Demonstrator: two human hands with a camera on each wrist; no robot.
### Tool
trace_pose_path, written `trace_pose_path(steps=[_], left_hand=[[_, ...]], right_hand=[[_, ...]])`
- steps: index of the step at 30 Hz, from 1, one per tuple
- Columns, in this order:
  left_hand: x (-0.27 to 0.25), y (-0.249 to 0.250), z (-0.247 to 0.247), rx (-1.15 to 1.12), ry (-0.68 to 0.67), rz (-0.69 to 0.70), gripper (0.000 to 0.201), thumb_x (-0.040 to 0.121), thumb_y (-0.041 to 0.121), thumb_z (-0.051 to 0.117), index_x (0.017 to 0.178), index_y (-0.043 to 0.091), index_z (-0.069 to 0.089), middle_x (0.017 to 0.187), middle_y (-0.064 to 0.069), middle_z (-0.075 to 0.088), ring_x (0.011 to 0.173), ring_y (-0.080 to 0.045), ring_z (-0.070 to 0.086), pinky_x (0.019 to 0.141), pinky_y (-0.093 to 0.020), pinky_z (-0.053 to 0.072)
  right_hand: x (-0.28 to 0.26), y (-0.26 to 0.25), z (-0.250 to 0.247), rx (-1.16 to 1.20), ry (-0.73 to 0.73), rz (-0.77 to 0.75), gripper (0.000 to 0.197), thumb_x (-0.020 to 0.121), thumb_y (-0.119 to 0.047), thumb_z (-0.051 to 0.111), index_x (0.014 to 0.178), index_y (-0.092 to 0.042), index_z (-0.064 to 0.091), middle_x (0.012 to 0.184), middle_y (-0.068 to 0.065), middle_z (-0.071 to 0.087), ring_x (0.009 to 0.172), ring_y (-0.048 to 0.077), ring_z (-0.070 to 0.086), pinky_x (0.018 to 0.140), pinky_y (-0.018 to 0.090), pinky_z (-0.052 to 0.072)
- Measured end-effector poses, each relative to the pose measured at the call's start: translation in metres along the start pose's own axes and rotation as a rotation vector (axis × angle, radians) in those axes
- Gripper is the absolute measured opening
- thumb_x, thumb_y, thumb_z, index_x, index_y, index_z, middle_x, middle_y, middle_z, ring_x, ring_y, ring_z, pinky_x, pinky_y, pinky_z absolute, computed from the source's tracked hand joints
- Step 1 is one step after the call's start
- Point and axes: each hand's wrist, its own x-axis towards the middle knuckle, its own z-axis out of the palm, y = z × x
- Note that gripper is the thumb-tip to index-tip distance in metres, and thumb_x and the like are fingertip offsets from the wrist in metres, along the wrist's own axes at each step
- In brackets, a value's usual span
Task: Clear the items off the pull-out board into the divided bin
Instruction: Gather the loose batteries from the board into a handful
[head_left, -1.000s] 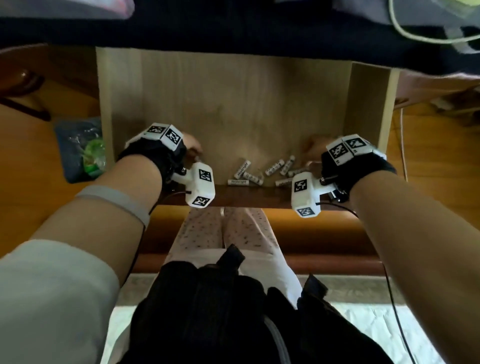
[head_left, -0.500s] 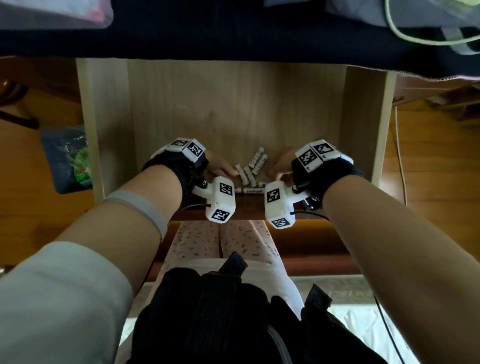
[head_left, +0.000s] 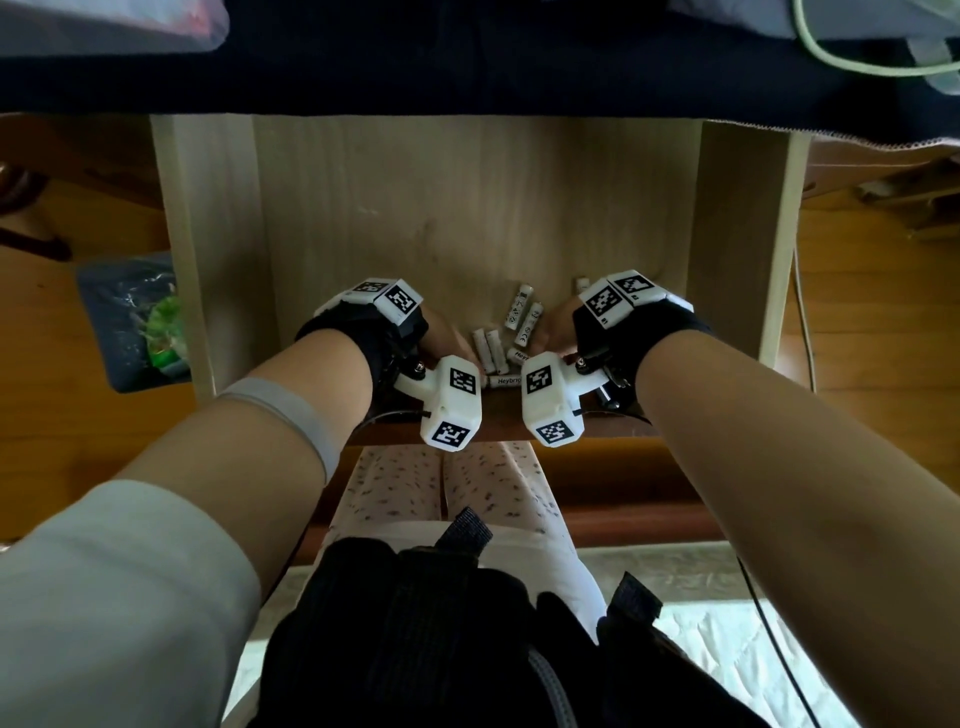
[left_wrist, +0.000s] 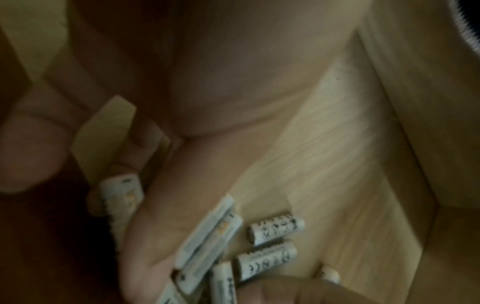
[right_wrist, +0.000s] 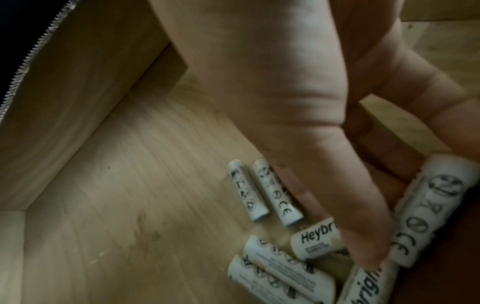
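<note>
Both hands sit low at the near edge of the pull-out board (head_left: 467, 218): your left hand (head_left: 441, 338) and right hand (head_left: 558, 327) flank a loose cluster of white batteries (head_left: 511, 332), fingers extended toward it, nothing lifted. No divided bin shows in the head view. Left wrist view: your fingers (left_wrist: 145, 236) lie flat under or against several batteries (left_wrist: 267, 257), not curled around any. Right wrist view: straight fingers (right_wrist: 358, 226) press down among the batteries (right_wrist: 272, 197), one cell lying against the palm side; whether it is gripped, can't tell. Handling, as a judgement: small rigid cylinders, smooth jackets, dense for their size. They'll roll and scatter. Cup them from both sides, or pinch single cells across the middle.
</note>
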Motion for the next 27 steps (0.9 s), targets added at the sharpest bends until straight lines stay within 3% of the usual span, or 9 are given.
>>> trace_pose_path(steps=[3,6,8,10,12,15,19,22,27], left_hand=[[-0.001,0.006,0.003,-0.097,-0.004,0.019,0.036,0.09,0.016,0.058,0.124,0.005,0.056,0.115,-0.01,0.056,0.107,-0.023,0.053,0.096,-0.035,0.041],[-0.005,0.006,0.005,-0.202,0.063,-0.01,0.043,0.086,0.024,0.063,0.121,0.001,0.056,0.108,-0.012,0.06,0.1,-0.026,0.057,0.094,-0.038,0.045],[-0.01,0.007,0.007,-0.373,0.116,-0.023,0.026,0.085,0.032,0.062,0.086,0.006,0.066,0.075,-0.008,0.061,0.071,-0.02,0.057,0.072,-0.03,0.046],[-0.009,0.003,0.006,-0.595,0.196,-0.001,0.039,0.089,0.034,0.056,0.056,0.013,0.057,0.045,0.001,0.053,0.045,-0.011,0.046,0.052,-0.021,0.038],[-0.013,0.001,0.003,-0.804,0.29,0.091,0.039,0.093,0.028,0.049,0.057,0.014,0.046,0.032,0.003,0.05,0.032,-0.008,0.046,0.043,-0.018,0.039],[-0.022,0.0,-0.005,-0.965,0.323,0.209,0.032,0.096,0.022,0.043,0.068,0.011,0.05,0.04,0.002,0.06,0.037,-0.008,0.058,0.04,-0.013,0.047],[-0.04,0.011,-0.004,-1.028,0.269,0.4,0.026,0.09,0.037,0.053,0.079,0.014,0.056,0.074,-0.001,0.06,0.066,-0.014,0.055,0.059,-0.021,0.05],[-0.05,0.018,-0.003,-0.93,0.215,0.422,0.041,0.078,0.044,0.065,0.093,0.006,0.06,0.084,-0.007,0.062,0.077,-0.019,0.06,0.073,-0.026,0.048],[-0.046,0.018,0.0,-0.877,0.32,0.353,0.021,0.087,0.027,0.062,0.075,0.01,0.058,0.067,-0.004,0.057,0.063,-0.013,0.054,0.054,-0.019,0.047]], right_hand=[[0.076,0.03,-0.001,-0.136,0.041,0.018,0.03,0.075,-0.045,0.066,0.101,-0.029,0.068,0.084,-0.011,0.069,0.076,0.009,0.064,0.075,0.029,0.056],[0.082,0.027,0.002,-0.038,0.098,0.035,0.03,0.074,-0.047,0.062,0.101,-0.036,0.067,0.088,-0.015,0.07,0.082,0.012,0.067,0.08,0.034,0.058],[0.037,0.005,0.001,-0.017,0.128,-0.032,0.034,0.08,-0.037,0.061,0.11,-0.022,0.066,0.094,-0.01,0.066,0.094,0.018,0.063,0.092,0.042,0.053],[0.01,-0.004,0.001,0.142,0.078,-0.025,0.04,0.085,-0.016,0.06,0.123,-0.003,0.056,0.115,0.007,0.056,0.114,0.028,0.053,0.104,0.047,0.043],[-0.009,-0.007,-0.004,0.209,0.111,0.003,0.046,0.082,-0.015,0.064,0.124,-0.001,0.054,0.129,0.012,0.054,0.12,0.032,0.052,0.104,0.049,0.043],[-0.035,-0.013,-0.01,0.295,0.118,-0.08,0.039,0.077,-0.021,0.072,0.114,-0.009,0.065,0.119,0.014,0.066,0.109,0.031,0.063,0.096,0.042,0.051],[-0.065,-0.031,-0.02,0.477,0.139,-0.235,0.011,0.077,-0.013,0.073,0.087,-0.009,0.07,0.105,0.022,0.071,0.093,0.027,0.067,0.099,0.041,0.049],[-0.064,-0.042,-0.019,0.411,0.248,-0.343,0.03,0.071,-0.03,0.078,0.09,-0.007,0.073,0.078,0.011,0.074,0.066,0.014,0.065,0.073,0.027,0.055],[-0.06,-0.044,-0.014,0.371,0.371,-0.427,0.016,0.075,-0.028,0.075,0.084,-0.018,0.066,0.066,-0.008,0.065,0.05,-0.002,0.062,0.047,0.009,0.045]])
